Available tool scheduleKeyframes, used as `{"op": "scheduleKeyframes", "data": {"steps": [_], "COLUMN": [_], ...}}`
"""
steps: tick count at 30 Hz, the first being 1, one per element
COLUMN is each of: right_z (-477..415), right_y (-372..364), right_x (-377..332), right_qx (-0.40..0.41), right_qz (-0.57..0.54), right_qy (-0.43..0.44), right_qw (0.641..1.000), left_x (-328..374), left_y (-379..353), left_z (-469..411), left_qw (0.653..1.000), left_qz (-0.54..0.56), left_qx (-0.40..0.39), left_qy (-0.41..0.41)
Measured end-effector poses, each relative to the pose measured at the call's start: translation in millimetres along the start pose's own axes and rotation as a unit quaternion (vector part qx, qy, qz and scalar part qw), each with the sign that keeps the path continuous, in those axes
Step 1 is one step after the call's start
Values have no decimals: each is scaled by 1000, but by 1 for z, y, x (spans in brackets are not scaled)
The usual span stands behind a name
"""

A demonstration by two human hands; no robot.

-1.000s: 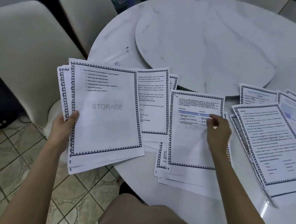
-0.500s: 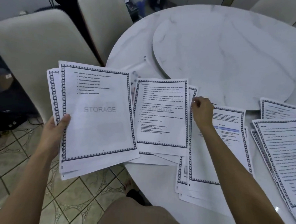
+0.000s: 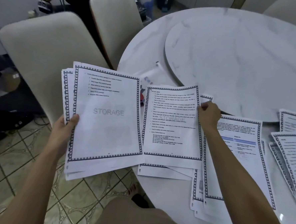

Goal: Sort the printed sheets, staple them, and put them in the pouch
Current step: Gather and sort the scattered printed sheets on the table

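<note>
At the near edge of the round white table [image 3: 231, 92], a person sat with printed pages spread out in front of them. Their left hand [image 3: 62, 132] gripped a held stack [image 3: 106, 123] by its left edge, thumb pressed on the front page and fingers hidden behind. That stack hung off the table, over the tiled floor [image 3: 19, 159], and its front page bore a faint "STORAGE" watermark inside a patterned border.

Their right hand [image 3: 209, 114] reached across to the middle pile [image 3: 164, 171], which lay on the table just beside the held stack. Its curled fingers pinched the right edge of the top sheet [image 3: 172, 123] near the upper corner.

A second pile [image 3: 244, 161] lay on the table under the right forearm, and a third pile [image 3: 293, 155] sat fanned out further right, cut off by the frame.

Just beyond the middle pile I could make out a clear plastic pouch [image 3: 150, 75] lying flat on the table, partly covered by paper. Behind it sat a raised round turntable [image 3: 242, 53]. Two cream chairs [image 3: 48, 53] stood to the left.
</note>
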State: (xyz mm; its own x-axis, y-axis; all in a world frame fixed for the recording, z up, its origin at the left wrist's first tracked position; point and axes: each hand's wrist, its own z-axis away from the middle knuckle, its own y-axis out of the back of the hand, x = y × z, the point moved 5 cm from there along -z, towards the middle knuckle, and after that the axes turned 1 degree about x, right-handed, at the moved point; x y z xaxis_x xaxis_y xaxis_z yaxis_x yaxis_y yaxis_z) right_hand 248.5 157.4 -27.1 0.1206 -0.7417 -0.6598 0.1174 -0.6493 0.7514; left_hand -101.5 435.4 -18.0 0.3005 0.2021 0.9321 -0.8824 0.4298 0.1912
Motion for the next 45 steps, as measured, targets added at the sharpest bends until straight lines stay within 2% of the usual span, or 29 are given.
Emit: {"op": "scheduleKeyframes", "data": {"steps": [5,11,13,17,18,20,24,26,29,32,35,40,45], "right_z": [8,5,4,-1,-2,-3,-2,0,3,9,17,19,28], "right_y": [5,23,33,48,53,58,72,86,109,132,145,155,164], "right_x": [-23,-29,-28,-19,-15,-2,40,66,107,141,165,189,170], "right_qx": [-57,-68,-84,-158,-167,-175,-153,-113,-46,13,42,30,58], "right_qz": [-173,-324,-410,-578,-596,-604,-551,-488,-336,-187,-117,-94,-76], "right_qy": [33,-18,-56,-132,-133,-141,-177,-178,-157,-111,-107,-116,-72], "right_qw": [983,943,907,790,774,764,801,847,928,976,986,988,993], "left_x": [6,15,17,24,25,26,25,23,21,20,23,28,35], "left_y": [-10,-32,-35,-46,-49,-55,-70,-76,-82,-91,-104,-113,-120], "left_z": [-7,-2,-1,5,8,15,30,36,44,53,69,82,87], "left_qw": [1000,998,998,997,997,997,996,996,996,995,993,990,986], "left_qz": [-3,8,9,16,20,27,35,29,23,26,55,77,101], "left_qx": [-11,-54,-64,-69,-65,-62,-73,-78,-74,-83,-104,-116,-124], "left_qy": [-8,-20,-23,-29,-32,-34,-39,-39,-46,-47,-30,-38,-44]}}
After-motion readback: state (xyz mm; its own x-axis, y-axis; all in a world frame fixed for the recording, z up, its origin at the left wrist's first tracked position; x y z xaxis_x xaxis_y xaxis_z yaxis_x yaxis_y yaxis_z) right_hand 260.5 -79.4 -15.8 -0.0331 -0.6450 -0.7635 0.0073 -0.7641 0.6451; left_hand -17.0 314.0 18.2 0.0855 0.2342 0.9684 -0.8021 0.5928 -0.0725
